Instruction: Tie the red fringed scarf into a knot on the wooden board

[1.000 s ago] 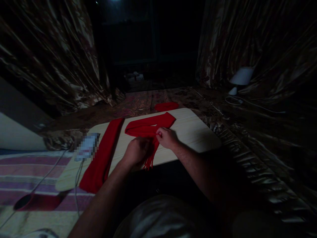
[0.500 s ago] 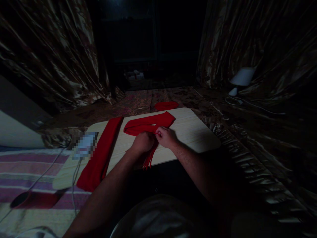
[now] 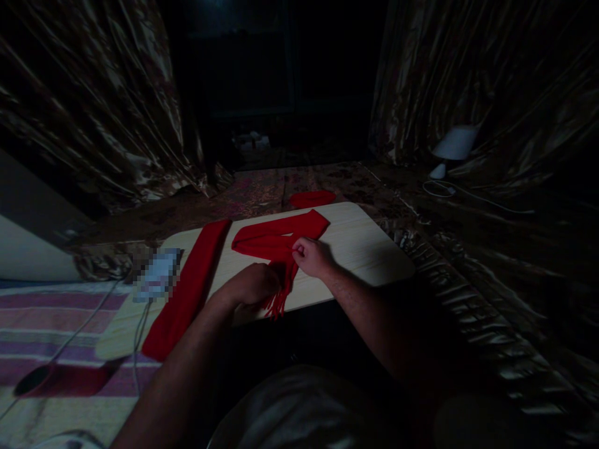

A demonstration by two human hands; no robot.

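A red scarf (image 3: 262, 240) lies looped on a small wooden-topped table (image 3: 369, 249), its fringed end hanging toward the near edge. My right hand (image 3: 312, 257) pinches the scarf's right edge where the loop crosses the fringed end, thumb and forefinger closed on the cloth. Lower and to the left, my left hand (image 3: 256, 284) is curled at the left edge of the fringed end, its fingertips partly hidden in the dim light. Left of both hands, a long folded red cloth (image 3: 194, 287) stretches across the tabletop.
Another red piece (image 3: 312, 199) lies beyond the table's far edge. A blurred-out device (image 3: 158, 274) with a cable rests on the left side. A red cup-like object (image 3: 60, 380) lies on the striped cloth (image 3: 28, 349). A white lamp (image 3: 456, 143) stands at the right rear.
My left hand has moved down and left, away from my right hand, along the scarf toward its fringe. My right hand keeps its pinch in nearly the same place.
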